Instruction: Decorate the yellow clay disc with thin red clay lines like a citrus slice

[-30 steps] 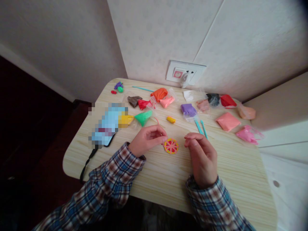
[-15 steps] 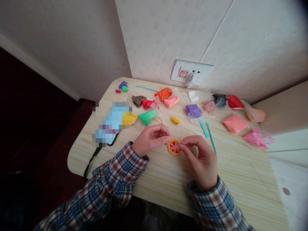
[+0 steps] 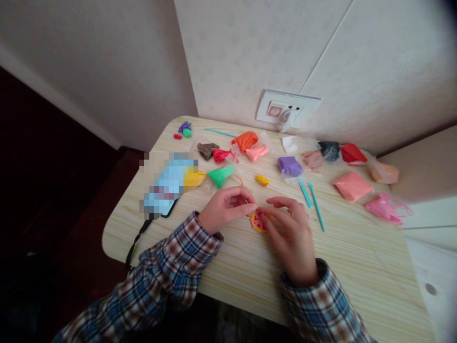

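Note:
A small round clay piece (image 3: 257, 223), red and pink inside a yellow rim, lies on the table under my fingertips. My left hand (image 3: 227, 207) is pinched shut just above its left edge; whatever sits between the fingertips is too small to make out. Over the piece's right side is my right hand (image 3: 293, 238), fingers apart, its index finger reaching to the left fingertips and its thumb at the disc, partly hiding it. A thin pink clay strand (image 3: 240, 180) lies behind the left hand. Farther back is a yellow clay roll (image 3: 262, 180).
Clay bags, including green (image 3: 221, 176), orange (image 3: 244, 141) and purple (image 3: 290, 166), line the table's back. Teal tools (image 3: 317, 208) lie right of my hands. A blurred phone (image 3: 167, 188) with a black strap is at left. Small clay fruits (image 3: 184, 127) sit in the far left corner.
My right hand has moved left across the disc, its fingers spreading from a pinch and its index finger meeting the left fingertips. The left hand keeps its pinch. The view has shifted slightly.

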A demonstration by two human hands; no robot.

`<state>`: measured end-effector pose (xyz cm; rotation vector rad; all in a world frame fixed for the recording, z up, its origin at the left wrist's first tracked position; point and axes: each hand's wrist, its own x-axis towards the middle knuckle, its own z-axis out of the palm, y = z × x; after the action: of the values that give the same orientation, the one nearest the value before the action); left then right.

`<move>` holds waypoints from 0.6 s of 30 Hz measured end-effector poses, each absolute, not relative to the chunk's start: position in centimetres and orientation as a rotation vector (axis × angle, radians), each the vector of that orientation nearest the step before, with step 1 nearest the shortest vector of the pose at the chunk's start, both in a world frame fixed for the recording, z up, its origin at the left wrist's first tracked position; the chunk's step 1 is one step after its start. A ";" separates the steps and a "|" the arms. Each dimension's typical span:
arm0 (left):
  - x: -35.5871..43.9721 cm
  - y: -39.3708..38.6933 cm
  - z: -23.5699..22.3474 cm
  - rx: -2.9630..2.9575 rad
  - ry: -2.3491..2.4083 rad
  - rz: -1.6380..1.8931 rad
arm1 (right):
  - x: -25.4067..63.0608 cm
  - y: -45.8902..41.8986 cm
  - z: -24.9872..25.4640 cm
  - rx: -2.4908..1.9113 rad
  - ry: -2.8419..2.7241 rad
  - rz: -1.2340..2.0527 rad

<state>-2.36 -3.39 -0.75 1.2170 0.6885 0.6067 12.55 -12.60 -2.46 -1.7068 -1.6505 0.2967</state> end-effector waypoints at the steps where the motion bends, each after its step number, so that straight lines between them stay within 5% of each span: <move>1: -2.4 -3.4 -0.8 1.217 0.689 0.604 | 12.6 -12.6 -2.4 -1.706 -1.656 0.300; 18: -2.5 -3.4 -0.7 1.227 0.679 0.608 | 12.5 -13.5 -2.5 -1.762 -1.894 -0.020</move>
<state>-2.50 -3.36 -0.74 1.2275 0.6792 0.6078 12.47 -13.55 -2.52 -1.7619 -1.8941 -0.0199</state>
